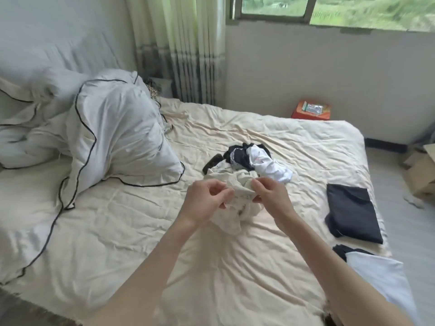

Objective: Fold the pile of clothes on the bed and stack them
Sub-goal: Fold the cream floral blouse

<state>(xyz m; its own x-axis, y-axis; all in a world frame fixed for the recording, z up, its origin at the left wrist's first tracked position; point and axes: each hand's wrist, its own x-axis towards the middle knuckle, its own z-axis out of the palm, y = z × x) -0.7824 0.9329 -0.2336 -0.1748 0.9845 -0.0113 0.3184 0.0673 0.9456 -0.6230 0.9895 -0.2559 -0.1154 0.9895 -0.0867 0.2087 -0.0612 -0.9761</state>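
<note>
A crumpled cream garment (231, 214) hangs bunched between both hands above the middle of the bed (141, 243). My left hand (207, 201) pinches its upper edge on the left, and my right hand (270, 194) pinches it on the right. Just behind lies the pile of clothes (249, 161), a tangle of dark navy and white pieces. A folded dark navy garment (353, 212) lies flat near the bed's right edge. Another folded white and navy piece (376, 274) sits at the near right.
A heap of white pillows and duvet with black piping (113, 132) fills the bed's left side. An orange box (310, 110) stands on the floor beyond the bed. Cardboard boxes (421, 175) sit on the floor at the right. Curtains and a window are behind.
</note>
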